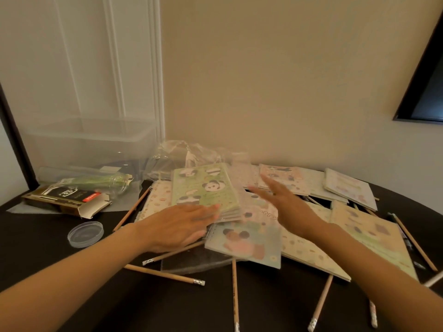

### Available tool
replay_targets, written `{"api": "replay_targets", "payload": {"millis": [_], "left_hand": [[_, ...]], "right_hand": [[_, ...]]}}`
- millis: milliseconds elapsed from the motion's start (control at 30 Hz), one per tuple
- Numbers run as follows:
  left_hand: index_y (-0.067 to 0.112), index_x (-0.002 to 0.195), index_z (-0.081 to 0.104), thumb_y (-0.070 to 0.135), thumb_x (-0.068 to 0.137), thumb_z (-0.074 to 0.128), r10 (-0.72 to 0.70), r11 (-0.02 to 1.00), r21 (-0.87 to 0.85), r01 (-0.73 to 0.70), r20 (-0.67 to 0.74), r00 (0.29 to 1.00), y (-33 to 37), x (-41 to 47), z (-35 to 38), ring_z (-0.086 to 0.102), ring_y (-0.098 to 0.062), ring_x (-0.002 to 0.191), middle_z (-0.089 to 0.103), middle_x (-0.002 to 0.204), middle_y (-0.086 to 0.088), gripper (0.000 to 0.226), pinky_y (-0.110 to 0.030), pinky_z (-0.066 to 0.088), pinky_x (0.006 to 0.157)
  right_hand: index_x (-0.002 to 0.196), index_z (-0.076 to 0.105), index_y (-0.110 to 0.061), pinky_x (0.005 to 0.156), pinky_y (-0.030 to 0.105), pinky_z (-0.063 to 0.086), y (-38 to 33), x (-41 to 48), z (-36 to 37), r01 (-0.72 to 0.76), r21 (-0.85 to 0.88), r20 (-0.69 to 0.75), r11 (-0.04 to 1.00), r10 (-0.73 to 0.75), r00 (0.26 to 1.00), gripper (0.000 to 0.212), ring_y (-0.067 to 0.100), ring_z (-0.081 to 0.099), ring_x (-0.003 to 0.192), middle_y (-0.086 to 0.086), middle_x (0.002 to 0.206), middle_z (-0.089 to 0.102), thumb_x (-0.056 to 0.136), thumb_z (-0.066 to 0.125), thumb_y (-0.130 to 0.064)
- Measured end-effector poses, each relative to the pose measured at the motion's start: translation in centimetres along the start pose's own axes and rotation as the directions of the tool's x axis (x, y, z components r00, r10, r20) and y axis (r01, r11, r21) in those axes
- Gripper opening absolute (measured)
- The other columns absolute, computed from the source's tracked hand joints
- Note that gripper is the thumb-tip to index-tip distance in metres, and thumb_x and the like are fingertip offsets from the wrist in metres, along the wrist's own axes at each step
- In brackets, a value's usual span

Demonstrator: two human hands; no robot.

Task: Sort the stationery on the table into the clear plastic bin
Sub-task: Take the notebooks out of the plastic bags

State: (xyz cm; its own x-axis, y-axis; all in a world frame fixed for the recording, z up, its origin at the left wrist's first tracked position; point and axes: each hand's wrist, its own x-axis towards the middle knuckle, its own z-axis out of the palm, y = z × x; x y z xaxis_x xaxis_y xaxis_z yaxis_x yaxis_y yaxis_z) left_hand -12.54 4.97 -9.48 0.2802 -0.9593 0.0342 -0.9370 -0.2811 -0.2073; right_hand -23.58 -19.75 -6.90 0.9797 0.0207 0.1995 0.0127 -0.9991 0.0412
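The left hand (178,225) lies flat, fingers (211,209) spread and released, its tips on the near edge of a small stack of panda notebooks (206,190) at the centre of the dark table (48,255). The right hand (285,202) is open too – fingers straight, grasping nothing – and is blurred just above the notebooks at 3 o'clock of the stack; whether it touches them I cannot tell.

The stack tops a loose spread of notebooks. A blue one (249,245) lies at 5 o'clock of it, a beige one (374,238) further toward 4 o'clock, and a pale one (350,188) at 3 o'clock by the wall.

Pencils are scattered round the pile – 1 (165,274) at 7 o'clock under the left wrist, another (235,295) at 6 o'clock.

The clear bin (91,140) stands at 10 o'clock, well apart from both hands. Crumpled wrap (189,154) lies at 12 o'clock of the stack, beside the bin. A dark box (64,200) lies at 9 o'clock, with a clear tube (96,182) just behind it and a round lid (85,234) at 8 o'clock.
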Motion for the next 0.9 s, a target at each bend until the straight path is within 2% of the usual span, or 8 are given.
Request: {"api": "replay_targets", "payload": {"millis": [67, 133, 267, 333, 433, 633, 767, 900], "left_hand": [[0.028, 0.148, 0.003, 0.056, 0.081, -0.012, 0.02, 0.999, 0.033, -0.02, 0.015, 1.0, -1.1, -0.7, 0.7, -0.003, -0.004, 0.143, -0.019, 0.144, 0.019, 0.074, -0.017, -0.014, 0.108], [0.022, 0.148, 0.017, 0.036, 0.098, 0.008, 0.038, 0.996, 0.077, -0.036, -0.034, 0.999, -1.7, -1.6, 0.7, 0.011, -0.01, 0.144, -0.005, 0.152, 0.01, 0.053, -0.022, 0.001, 0.111], [0.021, 0.115, 0.063, 0.02, 0.052, 0.085, 0.134, 0.964, 0.241, -0.115, -0.062, 0.989, -2.4, -2.9, 0.3, 0.06, -0.014, 0.1, 0.059, 0.12, 0.001, 0.067, -0.022, 0.054, 0.081], [0.024, 0.108, 0.065, 0.023, 0.039, 0.089, 0.141, 0.966, 0.229, -0.119, -0.085, 0.986, -2.8, -3.2, 1.0, 0.059, -0.008, 0.089, 0.061, 0.108, 0.006, 0.074, -0.02, 0.055, 0.072], [0.033, 0.108, 0.062, 0.041, 0.064, 0.071, 0.141, 0.975, 0.194, -0.108, -0.169, 0.975, -2.7, -3.6, 2.2, 0.057, -0.002, 0.089, 0.06, 0.106, 0.013, 0.046, -0.016, 0.053, 0.074], [0.025, 0.096, 0.072, 0.054, 0.085, 0.034, -0.174, 0.959, -0.27, 0.083, -0.333, 0.927, -2.5, -3.1, 2.4, 0.059, 0.001, 0.085, 0.064, 0.096, 0.01, 0.049, -0.02, 0.053, 0.076], [0.024, 0.089, 0.07, 0.039, 0.091, 0.052, -0.565, 0.67, -0.69, 0.275, -0.233, 0.791, -1.9, -2.9, 1.9, 0.058, -0.001, 0.084, 0.065, 0.088, 0.012, 0.023, -0.019, 0.044, 0.078], [0.012, 0.076, 0.07, 0.018, 0.093, 0.052, -0.774, 0.359, -0.87, 0.338, -0.075, 0.629, -0.9, -1.7, 1.6, 0.06, -0.008, 0.075, 0.066, 0.075, 0.004, 0.026, -0.021, 0.044, 0.073]], "right_hand": [[0.135, -0.023, -0.046, 0.104, 0.029, 0.039, 0.7, -0.1, 1.2, 0.178, -0.187, 0.144, 0.966, -0.152, 0.978, 0.103, 0.012, -0.028, 0.135, -0.012, 0.142, -0.039, 0.082, 0.041, 0.016], [0.134, -0.028, -0.044, 0.111, 0.034, 0.033, 1.1, -0.3, 2.0, 0.26, -0.287, 0.115, 0.922, -0.236, 0.965, 0.108, 0.017, -0.029, 0.135, -0.009, 0.143, -0.039, 0.083, 0.051, 0.008], [0.14, 0.039, -0.028, 0.105, 0.037, 0.029, 1.0, 0.1, 3.0, 0.379, -0.38, 0.006, 0.844, -0.408, 0.913, 0.092, 0.022, 0.03, 0.137, 0.003, 0.15, 0.029, 0.061, 0.085, -0.018], [0.119, 0.063, -0.028, 0.105, 0.044, 0.029, 1.0, 0.0, 3.5, 0.445, -0.397, -0.007, 0.803, -0.487, 0.873, 0.069, 0.021, 0.045, 0.13, 0.003, 0.14, 0.049, 0.055, 0.088, -0.018], [0.107, 0.071, -0.026, 0.098, 0.051, 0.043, 0.8, -0.3, 3.9, 0.404, -0.362, -0.066, 0.84, -0.455, 0.888, 0.063, 0.018, 0.056, 0.119, -0.001, 0.124, 0.063, 0.048, 0.09, -0.012], [0.128, 0.057, -0.007, 0.1, 0.025, 0.033, 0.0, 0.2, 3.3, 0.155, 0.212, -0.06, 0.965, -0.146, 0.987, 0.033, 0.025, 0.051, 0.122, 0.01, 0.134, 0.055, 0.098, 0.044, -0.014], [0.095, 0.073, -0.007, 0.075, 0.016, 0.048, -0.7, 0.8, 3.3, -0.067, 0.712, -0.083, 0.699, 0.178, 0.98, 0.023, 0.015, 0.063, 0.093, 0.004, 0.098, 0.071, 0.094, 0.052, -0.017], [0.078, 0.071, -0.011, 0.063, 0.008, 0.046, -1.6, 1.6, 3.6, -0.146, 0.851, -0.071, 0.505, 0.386, 0.92, 0.03, 0.005, 0.062, 0.081, 0.0, 0.079, 0.07, 0.096, 0.048, -0.019]]}}
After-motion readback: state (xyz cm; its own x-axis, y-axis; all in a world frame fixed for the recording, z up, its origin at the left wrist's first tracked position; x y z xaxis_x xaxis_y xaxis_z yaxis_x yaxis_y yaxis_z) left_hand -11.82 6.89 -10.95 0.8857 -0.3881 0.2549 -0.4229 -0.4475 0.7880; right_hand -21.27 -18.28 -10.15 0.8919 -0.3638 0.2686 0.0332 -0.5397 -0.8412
